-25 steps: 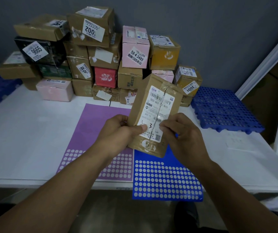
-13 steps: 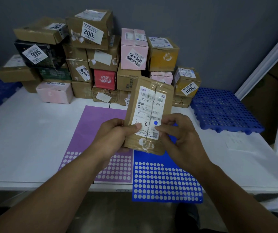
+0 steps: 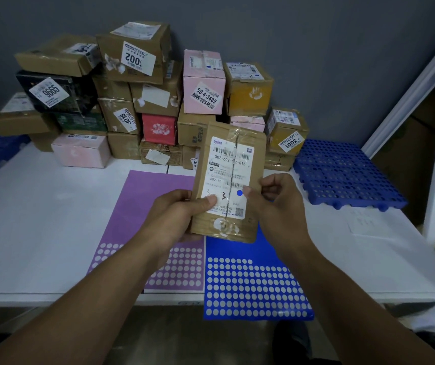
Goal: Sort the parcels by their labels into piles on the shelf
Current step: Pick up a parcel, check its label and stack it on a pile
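Head view: my left hand (image 3: 176, 217) gripped the brown parcel (image 3: 230, 164) by its lower left edge, upright above the blue mat (image 3: 250, 285) — light, stiff, tape-slick, I judged — while my right hand (image 3: 276, 206) pinched its right edge.

we log: purple dot sheet (image 3: 137, 204) | blue dot sheet (image 3: 258, 285) just beside it, overhanging the front edge | blue grid mat (image 3: 342, 175) at our right | grey wall (image 3: 316, 48) behind

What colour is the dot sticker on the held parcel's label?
Blue. The dot sticker, low on the parcel's label, shows best in the head view.
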